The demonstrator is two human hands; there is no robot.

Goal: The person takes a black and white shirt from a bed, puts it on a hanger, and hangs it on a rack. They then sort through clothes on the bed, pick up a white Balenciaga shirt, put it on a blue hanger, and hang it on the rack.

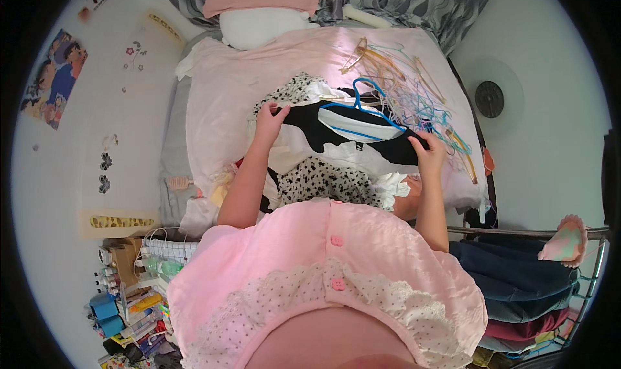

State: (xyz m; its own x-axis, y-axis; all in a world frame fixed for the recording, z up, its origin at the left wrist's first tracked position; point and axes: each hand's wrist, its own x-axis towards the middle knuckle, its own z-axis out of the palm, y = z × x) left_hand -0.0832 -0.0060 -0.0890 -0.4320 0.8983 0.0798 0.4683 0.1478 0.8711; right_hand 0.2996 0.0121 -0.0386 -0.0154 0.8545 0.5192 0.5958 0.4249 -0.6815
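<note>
A black-and-white garment (352, 133) on a blue hanger (362, 107) is held stretched across the middle of the bed (220, 110), above a heap of clothes. Its left end is pinched in the closed left hand (268, 120); its right end is gripped by the right hand (430, 150), fingers curled over the dark cloth. How the hanger sits inside the garment is hidden — only its hook and two blue arms are seen. Beneath, a spotted garment (326, 178) and white cloth are partly covered, so the pieces cannot be counted. To the far right a tangle of coloured hangers (414, 90) is spread — too knotted to number. Two pillows (262, 13) are seen at the far end, one pink, one white. Near right, folded clothes on a rack (517, 278) are cut off by the rim.
</note>
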